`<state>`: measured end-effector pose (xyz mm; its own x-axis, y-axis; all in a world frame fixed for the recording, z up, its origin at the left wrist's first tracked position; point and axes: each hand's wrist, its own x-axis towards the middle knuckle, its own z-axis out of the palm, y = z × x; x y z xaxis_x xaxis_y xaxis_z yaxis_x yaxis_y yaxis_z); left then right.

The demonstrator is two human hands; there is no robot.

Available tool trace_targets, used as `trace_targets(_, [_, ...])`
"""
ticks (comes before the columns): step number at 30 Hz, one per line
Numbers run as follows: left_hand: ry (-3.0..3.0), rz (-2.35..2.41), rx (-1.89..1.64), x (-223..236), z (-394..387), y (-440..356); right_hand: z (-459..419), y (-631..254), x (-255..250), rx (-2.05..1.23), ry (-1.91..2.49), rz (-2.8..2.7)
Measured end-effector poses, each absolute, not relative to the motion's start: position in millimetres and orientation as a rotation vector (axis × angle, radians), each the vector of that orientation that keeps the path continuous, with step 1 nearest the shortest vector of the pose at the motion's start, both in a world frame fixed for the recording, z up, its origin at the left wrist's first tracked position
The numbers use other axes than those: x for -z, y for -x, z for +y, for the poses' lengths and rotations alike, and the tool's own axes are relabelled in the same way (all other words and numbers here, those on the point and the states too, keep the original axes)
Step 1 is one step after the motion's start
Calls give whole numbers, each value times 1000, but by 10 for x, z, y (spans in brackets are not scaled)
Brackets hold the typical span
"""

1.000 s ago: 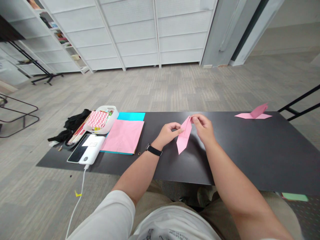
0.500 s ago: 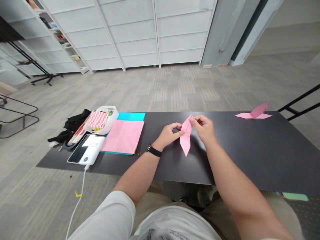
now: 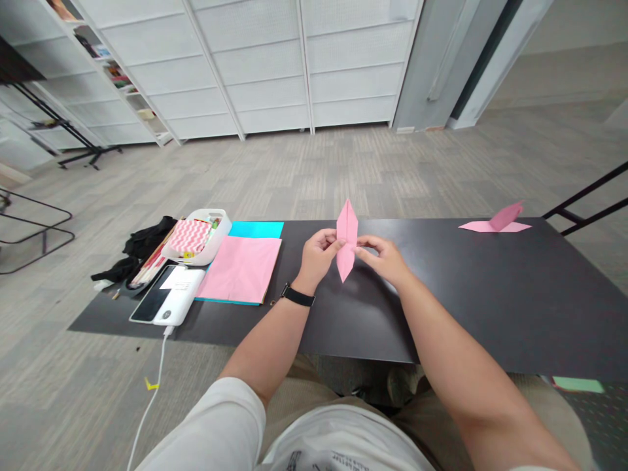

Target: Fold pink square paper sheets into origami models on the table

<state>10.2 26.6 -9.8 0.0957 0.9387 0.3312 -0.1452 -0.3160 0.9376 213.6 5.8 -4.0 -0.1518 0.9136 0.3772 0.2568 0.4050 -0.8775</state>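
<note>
The grip of the left hand [image 3: 318, 256] is narrow, thumb and fingers closed on the left side of a folded pink paper [image 3: 347, 229]; the right hand [image 3: 385, 260] has its thumb and fingertips at the paper's right edge, though whether they pinch it cannot be told. The paper is held upright between the two hands, over the far part of the dark worktop [image 3: 490, 294], with one point up and one down. Toward the left end of the worktop sits an open white container [image 3: 224, 230] with rounded corners; in it lies a pink-and-white zigzag item [image 3: 189, 235], with small green and yellow things beside it, too small to name. Just left of the container, a dark tray [image 3: 131, 290] holds a bundle of long, thin sticks [image 3: 151, 267], partly hidden, and black cloth [image 3: 143, 241] is heaped near them. Nearer the person are a phone [image 3: 153, 301] and, touching it, a white device [image 3: 182, 299] with a white cable [image 3: 161, 356] plugged in. Pink sheets [image 3: 240, 268] lie right of these, over blue sheets [image 3: 265, 229]. Well apart, near the far right corner, stands another folded pink piece [image 3: 505, 219], one part raised from a flat base.
</note>
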Motion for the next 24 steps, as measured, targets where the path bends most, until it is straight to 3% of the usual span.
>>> trace_targets(14, [-1495,1050,-1476,164,206,-175,-43,-2031,-40,-334,996,-1865])
trace_targets(24, [-1647,977,-1442,148,169,-192,-12,-2073,-17,-417,1071,-1720])
